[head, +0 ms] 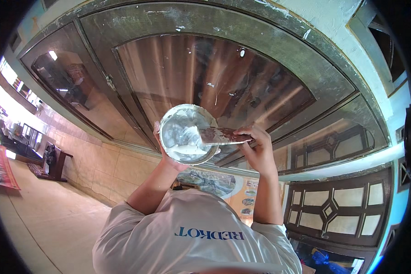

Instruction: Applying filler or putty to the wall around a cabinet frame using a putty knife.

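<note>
My left hand (172, 163) grips a round tub (163, 118) from its left side and underneath, its mouth turned up toward me. White paste (186, 149) is smeared over the tub's inside and thicker along the near side. Between thumb and fingers, my right hand (259, 147) holds a flat scraper (224, 134), brown and crusted with white. The scraper's far end reaches over the tub's right rim into its mouth, beside a patch of white paste. Whether the scraper touches the paste there is hard to tell.
Ahead stands a dark wooden frame (209, 19) with glass panes (178, 65), spotted white, with curtains behind. At lower right is a panelled door (339, 205). A printed poster (246, 195) shows beyond my right arm. A wooden stand (56, 167) and a red banner (1, 167) are at left.
</note>
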Available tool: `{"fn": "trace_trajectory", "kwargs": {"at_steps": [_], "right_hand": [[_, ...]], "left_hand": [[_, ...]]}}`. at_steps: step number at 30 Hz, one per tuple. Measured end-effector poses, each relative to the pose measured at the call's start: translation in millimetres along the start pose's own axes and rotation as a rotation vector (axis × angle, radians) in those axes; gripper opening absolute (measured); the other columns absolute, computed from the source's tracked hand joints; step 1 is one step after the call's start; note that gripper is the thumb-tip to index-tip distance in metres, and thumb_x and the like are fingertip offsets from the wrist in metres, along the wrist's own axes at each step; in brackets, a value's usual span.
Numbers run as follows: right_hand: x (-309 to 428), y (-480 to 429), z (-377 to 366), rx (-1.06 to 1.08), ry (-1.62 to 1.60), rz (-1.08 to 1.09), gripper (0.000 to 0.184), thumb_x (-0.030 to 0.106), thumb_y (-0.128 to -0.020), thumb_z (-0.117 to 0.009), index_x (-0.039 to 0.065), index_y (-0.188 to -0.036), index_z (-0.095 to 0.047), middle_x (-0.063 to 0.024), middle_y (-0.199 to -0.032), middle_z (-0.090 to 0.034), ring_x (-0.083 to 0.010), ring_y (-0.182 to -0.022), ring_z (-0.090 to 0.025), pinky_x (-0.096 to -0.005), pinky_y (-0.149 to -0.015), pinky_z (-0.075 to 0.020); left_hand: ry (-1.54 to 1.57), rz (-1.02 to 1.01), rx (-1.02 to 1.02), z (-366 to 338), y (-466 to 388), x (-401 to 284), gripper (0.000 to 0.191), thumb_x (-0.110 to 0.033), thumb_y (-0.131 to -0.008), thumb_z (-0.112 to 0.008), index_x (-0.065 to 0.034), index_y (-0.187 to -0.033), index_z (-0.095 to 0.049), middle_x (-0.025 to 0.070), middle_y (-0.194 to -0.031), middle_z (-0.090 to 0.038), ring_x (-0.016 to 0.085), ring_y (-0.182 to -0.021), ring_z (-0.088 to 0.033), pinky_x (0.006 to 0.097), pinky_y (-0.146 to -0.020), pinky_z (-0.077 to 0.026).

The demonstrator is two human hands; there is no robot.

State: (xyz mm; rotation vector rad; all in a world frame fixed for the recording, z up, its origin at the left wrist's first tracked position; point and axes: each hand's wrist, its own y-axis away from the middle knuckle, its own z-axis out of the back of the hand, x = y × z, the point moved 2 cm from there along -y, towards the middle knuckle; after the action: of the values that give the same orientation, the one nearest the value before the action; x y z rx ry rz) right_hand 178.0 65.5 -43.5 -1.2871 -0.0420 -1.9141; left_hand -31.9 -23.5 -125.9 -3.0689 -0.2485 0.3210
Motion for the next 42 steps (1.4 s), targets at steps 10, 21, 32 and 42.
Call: {"fn": "trace_trajectory", "kwargs": {"at_steps": [10,21,32,42], "right_hand": [[-13.4,7.6,-10.6,0.036,-0.520,-0.168,0.029,-0.010,-0.089,-0.054,0.000,-0.115,-0.062,-0.0075,-0.113,-0.065,-0.0135,-0.100,-0.063,-0.0264,-0.085,-0.0494],[0.8,-0.2,-1.3,0.063,-0.622,-0.106,0.025,0.003,-0.097,-0.052,0.001,-0.121,-0.056,-0.0016,-0.101,-0.060,-0.0044,-0.086,-0.050,-0.0207,-0.072,-0.0416],[16.6,-9.5,-19.4,-0.123,-0.556,-0.061,0.056,-0.006,-0.094,-0.054,0.006,-0.145,-0.034,-0.0075,-0.116,-0.058,-0.0114,-0.101,-0.058,-0.0261,-0.086,-0.0491],[19.5,-7.1,-29.0,-0.346,-0.567,0.064,0.024,0.000,-0.096,-0.056,0.002,-0.119,-0.049,-0.0051,-0.103,-0.062,-0.0077,-0.089,-0.057,-0.0224,-0.075,-0.0468]], "left_hand": [[0.016,0.043,0.003,-1.6,3.0,12.6,0.080,-0.076,-0.086,-0.042,-0.0153,-0.137,-0.053,0.0102,-0.136,-0.057,0.032,-0.123,-0.055,0.0530,-0.103,-0.044],[0.063,0.052,0.032,6.1,5.8,12.7,0.084,-0.078,-0.084,-0.042,-0.0153,-0.139,-0.051,0.0101,-0.139,-0.054,0.033,-0.125,-0.053,0.0538,-0.104,-0.043],[0.119,0.078,0.020,-5.3,8.2,16.9,0.089,-0.080,-0.082,-0.045,-0.0149,-0.141,-0.048,0.0122,-0.142,-0.052,0.035,-0.127,-0.052,0.0554,-0.106,-0.041],[0.059,0.066,-0.008,-2.3,10.4,15.2,0.085,-0.079,-0.083,-0.042,-0.0173,-0.141,-0.048,0.0109,-0.142,-0.051,0.034,-0.127,-0.051,0.0557,-0.105,-0.041]]}}
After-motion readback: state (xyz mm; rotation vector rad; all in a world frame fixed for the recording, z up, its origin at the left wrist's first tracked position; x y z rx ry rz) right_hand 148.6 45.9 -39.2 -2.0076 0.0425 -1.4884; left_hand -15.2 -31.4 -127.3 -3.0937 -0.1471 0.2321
